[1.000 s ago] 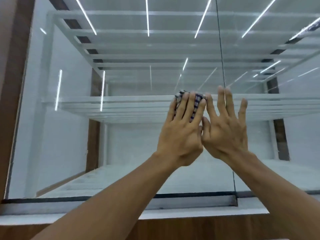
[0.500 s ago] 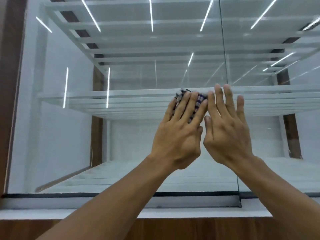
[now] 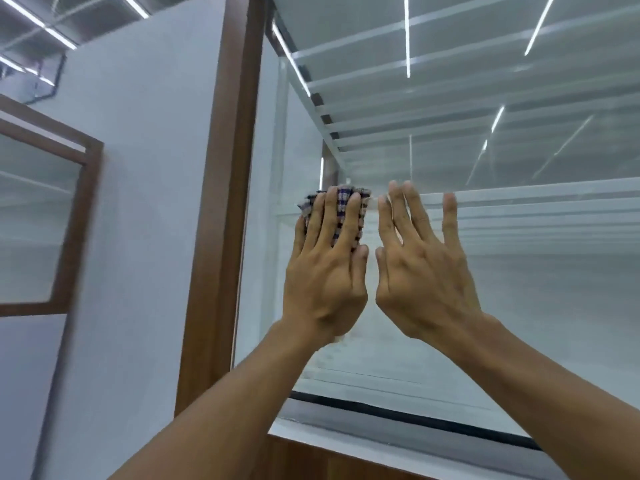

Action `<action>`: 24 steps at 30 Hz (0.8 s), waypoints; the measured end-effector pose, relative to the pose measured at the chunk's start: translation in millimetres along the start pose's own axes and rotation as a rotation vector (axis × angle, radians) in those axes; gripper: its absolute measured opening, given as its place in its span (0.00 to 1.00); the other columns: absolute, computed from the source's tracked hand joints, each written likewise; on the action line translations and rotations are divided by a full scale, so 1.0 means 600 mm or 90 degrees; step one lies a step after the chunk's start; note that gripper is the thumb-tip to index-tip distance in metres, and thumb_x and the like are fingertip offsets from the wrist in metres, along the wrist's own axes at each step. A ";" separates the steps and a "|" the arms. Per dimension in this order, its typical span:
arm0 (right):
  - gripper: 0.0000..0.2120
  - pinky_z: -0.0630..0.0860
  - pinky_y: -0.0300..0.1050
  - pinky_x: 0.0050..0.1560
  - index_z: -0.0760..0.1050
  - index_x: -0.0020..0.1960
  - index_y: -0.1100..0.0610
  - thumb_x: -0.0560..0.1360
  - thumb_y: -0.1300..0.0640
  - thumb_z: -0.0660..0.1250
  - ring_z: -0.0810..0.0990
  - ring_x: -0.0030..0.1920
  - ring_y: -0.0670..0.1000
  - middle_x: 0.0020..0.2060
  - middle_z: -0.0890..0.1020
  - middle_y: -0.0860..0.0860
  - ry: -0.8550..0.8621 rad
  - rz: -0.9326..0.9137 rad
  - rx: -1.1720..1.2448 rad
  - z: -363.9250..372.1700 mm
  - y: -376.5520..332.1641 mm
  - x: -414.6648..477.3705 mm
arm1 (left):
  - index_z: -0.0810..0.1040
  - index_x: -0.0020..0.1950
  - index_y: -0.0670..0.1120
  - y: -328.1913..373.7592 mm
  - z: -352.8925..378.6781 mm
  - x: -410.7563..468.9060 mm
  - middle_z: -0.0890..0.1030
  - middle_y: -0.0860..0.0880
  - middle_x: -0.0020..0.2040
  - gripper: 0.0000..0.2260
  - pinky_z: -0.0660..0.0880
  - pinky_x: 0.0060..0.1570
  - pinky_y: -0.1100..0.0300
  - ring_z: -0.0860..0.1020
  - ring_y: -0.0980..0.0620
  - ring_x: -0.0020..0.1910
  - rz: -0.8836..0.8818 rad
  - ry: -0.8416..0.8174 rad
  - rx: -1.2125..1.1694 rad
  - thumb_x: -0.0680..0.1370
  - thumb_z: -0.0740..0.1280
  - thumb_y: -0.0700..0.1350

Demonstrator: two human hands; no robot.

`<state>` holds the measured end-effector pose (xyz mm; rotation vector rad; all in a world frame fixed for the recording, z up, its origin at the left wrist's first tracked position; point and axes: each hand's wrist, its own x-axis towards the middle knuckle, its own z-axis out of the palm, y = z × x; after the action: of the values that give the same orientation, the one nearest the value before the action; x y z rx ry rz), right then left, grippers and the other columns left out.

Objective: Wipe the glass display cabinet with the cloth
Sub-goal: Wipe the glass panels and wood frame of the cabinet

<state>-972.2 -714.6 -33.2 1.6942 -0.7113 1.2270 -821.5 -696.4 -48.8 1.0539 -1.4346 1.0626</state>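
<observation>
The glass display cabinet [image 3: 519,271] fills the right half of the view, its front pane reflecting ceiling light strips over white glass shelves. My left hand [image 3: 325,271] presses a blue-and-white checked cloth [image 3: 341,202] flat against the pane near the cabinet's left edge; the cloth shows between and above the fingers. My right hand [image 3: 422,268] lies just to the right of it, palm toward the glass, fingers spread, holding nothing.
A brown wooden upright [image 3: 221,202] frames the cabinet's left side. Left of it are a white wall [image 3: 138,237] and another wood-framed glass panel [image 3: 38,216]. A black strip [image 3: 415,419] and a white sill run along the pane's bottom.
Both hands and the cloth have slid left across the pane, from near the glass seam to the cabinet's left edge. The view swung left, bringing the wooden frame and wall into sight.
</observation>
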 end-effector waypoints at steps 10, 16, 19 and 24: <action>0.29 0.43 0.69 0.79 0.56 0.82 0.59 0.83 0.50 0.48 0.47 0.83 0.58 0.82 0.52 0.60 -0.016 -0.037 -0.020 0.021 -0.044 -0.032 | 0.45 0.84 0.50 -0.073 -0.024 -0.079 0.43 0.50 0.85 0.29 0.36 0.81 0.52 0.38 0.55 0.83 -0.178 0.016 -0.009 0.84 0.44 0.55; 0.29 0.45 0.71 0.78 0.52 0.83 0.56 0.84 0.48 0.49 0.45 0.83 0.58 0.83 0.48 0.59 -0.026 -0.006 -0.038 -0.004 0.007 -0.108 | 0.49 0.84 0.46 0.014 0.005 -0.072 0.49 0.42 0.85 0.27 0.44 0.82 0.44 0.46 0.45 0.84 0.048 -0.027 0.004 0.85 0.49 0.50; 0.29 0.45 0.70 0.79 0.52 0.83 0.57 0.84 0.48 0.48 0.46 0.83 0.60 0.82 0.49 0.60 -0.008 0.044 -0.030 -0.025 0.059 -0.115 | 0.49 0.84 0.46 0.076 0.022 -0.030 0.47 0.42 0.85 0.28 0.43 0.82 0.43 0.44 0.45 0.84 -0.051 -0.008 0.011 0.85 0.47 0.51; 0.29 0.45 0.69 0.79 0.53 0.83 0.58 0.85 0.49 0.46 0.47 0.83 0.60 0.82 0.51 0.61 -0.003 0.064 -0.055 -0.066 0.152 -0.141 | 0.51 0.85 0.45 0.182 0.049 -0.083 0.47 0.41 0.85 0.28 0.42 0.82 0.45 0.45 0.44 0.84 0.136 -0.069 0.020 0.85 0.50 0.50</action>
<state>-1094.5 -722.6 -78.6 1.6077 -0.8494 1.2446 -929.0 -696.3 -109.5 1.0098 -1.6513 1.1986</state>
